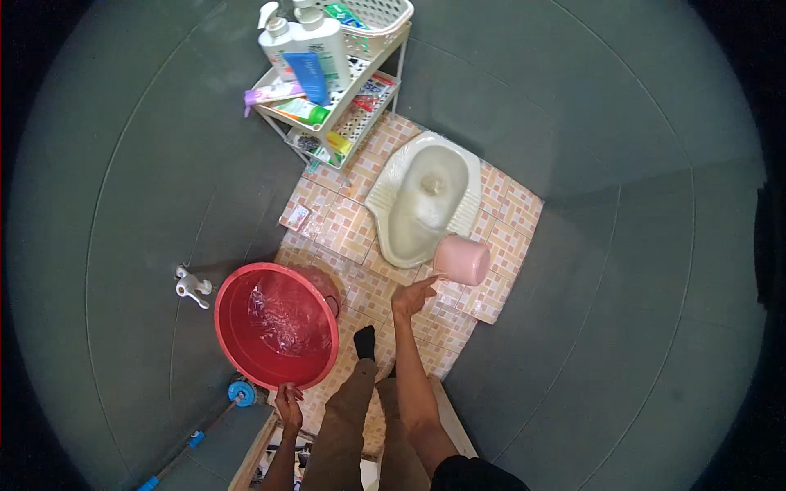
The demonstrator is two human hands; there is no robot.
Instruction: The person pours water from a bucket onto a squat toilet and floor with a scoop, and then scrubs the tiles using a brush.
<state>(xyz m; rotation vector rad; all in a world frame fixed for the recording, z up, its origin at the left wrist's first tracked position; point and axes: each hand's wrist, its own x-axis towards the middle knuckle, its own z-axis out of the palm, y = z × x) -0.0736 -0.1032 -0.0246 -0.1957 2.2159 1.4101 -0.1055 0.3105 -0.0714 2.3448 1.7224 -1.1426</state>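
Observation:
My right hand (pixel 413 299) is closed on the handle of a pink water dipper (pixel 463 260). The dipper is tipped on its side, its mouth toward the cream squat toilet (pixel 377 198) and over its near right edge. Whitish water shows in the toilet's bowl. On the left stands a large red bucket (pixel 232 358) with rippling water inside. My left hand (pixel 288 404) is at the bucket's near rim, its fingers curled against it; part of the grip is hard to make out.
A tiered rack (pixel 327 123) with pump bottles (pixel 321 45), tubes and a white basket (pixel 378 29) stands at the far left. A white tap (pixel 191 286) juts from the wall beside the bucket. A blue-fitted pole (pixel 196 439) leans at lower left. My sock-covered foot (pixel 365 342) is on the tiles.

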